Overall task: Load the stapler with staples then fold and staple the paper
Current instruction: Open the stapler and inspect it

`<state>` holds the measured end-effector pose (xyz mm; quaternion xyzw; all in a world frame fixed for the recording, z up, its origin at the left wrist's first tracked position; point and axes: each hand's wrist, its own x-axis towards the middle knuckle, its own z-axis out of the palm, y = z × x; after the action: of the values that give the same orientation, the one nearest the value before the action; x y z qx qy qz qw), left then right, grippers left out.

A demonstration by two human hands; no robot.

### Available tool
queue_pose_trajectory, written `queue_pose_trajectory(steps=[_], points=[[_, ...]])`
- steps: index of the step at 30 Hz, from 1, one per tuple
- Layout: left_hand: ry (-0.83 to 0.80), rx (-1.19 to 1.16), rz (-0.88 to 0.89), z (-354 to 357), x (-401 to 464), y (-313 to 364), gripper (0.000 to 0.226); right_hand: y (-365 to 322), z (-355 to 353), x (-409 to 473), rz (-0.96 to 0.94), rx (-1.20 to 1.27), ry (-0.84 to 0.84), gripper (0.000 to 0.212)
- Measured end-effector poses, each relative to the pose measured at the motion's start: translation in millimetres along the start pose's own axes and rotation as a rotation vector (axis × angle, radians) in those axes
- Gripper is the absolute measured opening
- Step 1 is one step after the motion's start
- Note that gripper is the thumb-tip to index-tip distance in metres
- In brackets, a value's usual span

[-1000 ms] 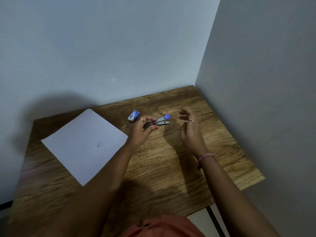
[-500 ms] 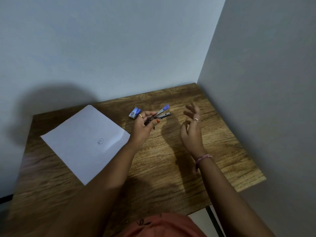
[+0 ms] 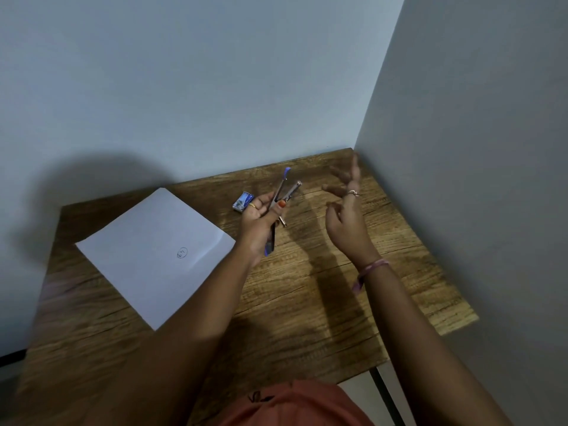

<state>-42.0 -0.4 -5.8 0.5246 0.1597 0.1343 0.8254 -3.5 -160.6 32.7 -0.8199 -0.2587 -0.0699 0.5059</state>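
1. A small stapler [image 3: 278, 207] is held in the left hand [image 3: 257, 222] above a wood-grain bench [image 3: 322, 290], the grip closed around its lower body with thumb and fingers pinching the middle.
2. The stapler is seen swung open: a blue-tipped arm is raised toward the far wall, a metal magazine arm is spread just beside it, and a blue end protrudes below the palm.
3. The right hand [image 3: 347, 222] is raised near the stapler but apart from it, fingers spread and blurred; nothing is held in it.
4. A small blue staple box [image 3: 242, 201] is seen lying on the bench just behind the left hand, and looks closed; no staples can be made out in the magazine, so loading is judged not yet done.
5. A white sheet of paper [image 3: 153, 253] lies flat and unfolded on the left of the bench, well apart from the stapler, with a small circled mark near its centre and a faint crease toward its right edge.
6. Risk is judged to lie in the sprung arms: a loosened pinch could let them snap shut on a fingertip or let the stapler drop to the bench.
7. A staple strip handled one-handed could break or scatter, and a strip seated crookedly in the channel could jam the tool.
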Motion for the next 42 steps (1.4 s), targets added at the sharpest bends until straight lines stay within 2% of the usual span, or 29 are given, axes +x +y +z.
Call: queue_pose_trajectory(steps=[1,3,4,5,8,9,12,13,15,17,18,20,22,24,27,29,33,36,42], points=[[0.001,-0.057,-0.02,1.7,-0.7,0.9,0.019,-0.3,0.7,1.5,0.008,-0.031,-0.049,0.089],[-0.023,-0.15,-0.068,4.5,-1.9,3.0,0.018,0.2,-1.0,2.7,-0.057,-0.199,-0.263,0.091],[-0.037,-0.184,-0.098,5.4,-2.7,4.0,0.019,-1.7,-3.1,4.2,-0.088,-0.195,-0.273,0.09],[-0.048,-0.207,-0.128,5.6,-3.6,5.2,0.02,-3.1,-4.3,6.5,-0.082,-0.147,-0.226,0.09],[-0.066,-0.241,-0.188,7.2,-5.6,9.1,0.018,-14.0,-3.8,12.5,-0.013,0.08,0.067,0.093],[-0.071,-0.247,-0.206,8.3,-6.1,10.8,0.017,-16.3,-3.6,14.8,0.004,0.099,0.066,0.095],[-0.099,-0.27,-0.284,12.4,-9.3,14.6,0.021,-14.6,-8.0,21.1,-0.061,-0.284,-0.286,0.095],[-0.107,-0.275,-0.311,12.3,-10.2,15.2,0.022,-15.2,-11.2,23.0,-0.074,-0.311,-0.311,0.092],[-0.119,-0.297,-0.353,11.3,-11.8,15.9,0.02,-20.8,-14.4,26.5,-0.084,-0.13,-0.155,0.089],[-0.126,-0.358,-0.39,10.5,-12.3,16.4,0.019,-25.6,-14.7,29.9,-0.009,0.103,0.006,0.089],[-0.129,-0.393,-0.405,10.7,-12.2,16.6,0.019,-26.7,-14.5,30.7,0.026,0.165,0.035,0.09],[-0.147,-0.451,-0.425,10.3,-11.5,17.1,0.017,-25.6,-12.4,29.9,0.034,0.117,-0.011,0.092],[-0.176,-0.477,-0.434,10.1,-11.6,17.9,0.016,-19.3,-12.1,28.8,-0.041,-0.11,-0.197,0.089],[-0.193,-0.49,-0.44,9.6,-12.8,18.6,0.024,-13.5,-12.3,28.8,-0.045,-0.206,-0.282,0.082],[-0.197,-0.495,-0.444,8.0,-14.0,19.4,0.038,-11.9,-9.0,27.4,0.05,-0.011,-0.192,0.086],[-0.196,-0.487,-0.446,6.8,-13.6,19.5,0.039,-12.4,-9.1,27.8,0.133,0.081,-0.152,0.086],[-0.2,-0.455,-0.458,3.6,-11.5,19.2,0.028,-12.1,-12.9,27.7,0.168,0.165,-0.212,0.063],[-0.229,-0.419,-0.48,0.3,-10.6,19.9,0.032,-11.8,-13.6,26.5,0.223,0.258,-0.28,0.043],[-0.325,-0.384,-0.494,-7.7,-9.7,19.1,0.039,-7.2,-8.1,24.2,0.302,0.344,-0.271,0.027]])
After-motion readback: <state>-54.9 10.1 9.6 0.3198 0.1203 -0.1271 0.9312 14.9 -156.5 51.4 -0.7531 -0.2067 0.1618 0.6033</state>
